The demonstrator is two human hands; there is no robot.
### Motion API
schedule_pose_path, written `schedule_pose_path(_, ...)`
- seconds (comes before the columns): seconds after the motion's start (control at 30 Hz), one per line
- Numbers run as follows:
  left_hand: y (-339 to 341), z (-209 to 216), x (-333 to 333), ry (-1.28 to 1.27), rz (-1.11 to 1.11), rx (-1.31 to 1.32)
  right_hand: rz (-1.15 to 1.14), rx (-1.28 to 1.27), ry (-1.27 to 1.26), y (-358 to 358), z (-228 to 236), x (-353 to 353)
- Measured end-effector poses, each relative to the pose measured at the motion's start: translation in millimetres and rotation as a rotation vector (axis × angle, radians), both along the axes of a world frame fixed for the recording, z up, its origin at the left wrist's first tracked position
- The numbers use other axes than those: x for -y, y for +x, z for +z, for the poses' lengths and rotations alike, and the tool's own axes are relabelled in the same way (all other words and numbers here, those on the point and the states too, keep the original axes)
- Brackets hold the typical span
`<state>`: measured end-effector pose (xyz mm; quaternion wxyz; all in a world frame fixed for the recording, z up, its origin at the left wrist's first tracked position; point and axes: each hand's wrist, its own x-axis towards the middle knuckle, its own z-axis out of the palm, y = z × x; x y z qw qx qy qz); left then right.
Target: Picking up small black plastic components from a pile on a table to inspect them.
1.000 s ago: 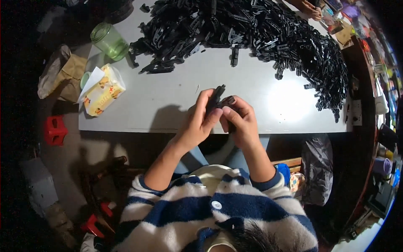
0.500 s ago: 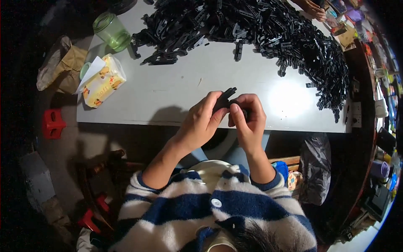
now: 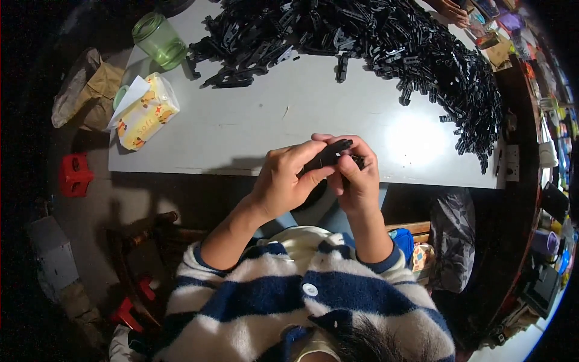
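Above the table's near edge, my left hand (image 3: 284,176) is closed around a long black plastic part (image 3: 325,155), with its thumb along the near side. The part slants, its narrow tip pointing right toward my other hand. Close beside it, my right hand (image 3: 360,181) has its fingers curled and its thumb bent over a small dark piece (image 3: 359,161). Fingers cover most of that piece, so its kind and whether it joins the long part cannot be made out. Beyond the hands, a large heap of similar black plastic parts (image 3: 362,36) covers the table's far side.
The white table (image 3: 241,133) carries a green glass jar (image 3: 160,41) and a yellow tissue pack (image 3: 148,114) at its left. Another person's hand (image 3: 451,12) shows at the far right. A red stool (image 3: 75,175) stands left; a cluttered shelf (image 3: 546,120) runs along the right.
The long black part has turned from pointing steeply up to lying flatter, its tip now further right. My hands have drawn closer, and the right fingers reach behind the part.
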<state>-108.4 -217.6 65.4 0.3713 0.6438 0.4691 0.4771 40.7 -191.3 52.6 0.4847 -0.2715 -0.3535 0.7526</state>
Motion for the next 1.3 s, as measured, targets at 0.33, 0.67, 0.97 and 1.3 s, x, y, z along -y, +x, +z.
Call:
schedule_pose_path(0.33,1,-3,0,0.058,-0.016,-0.093,-0.018,-0.096,-0.002,0,-7,3)
schedule_pose_path(0.67,2,-13,4,0.006,-0.019,-0.11,0.034,-0.079,-0.086,5,-22,3)
schedule_pose_path(0.97,0,-13,3,-0.041,-0.143,-0.247,-0.022,0.006,-0.034,12,-30,2)
schedule_pose_path(1.3,-83,-49,-44,0.039,0.39,-0.456,-0.422,0.214,-0.055,94,-24,-79)
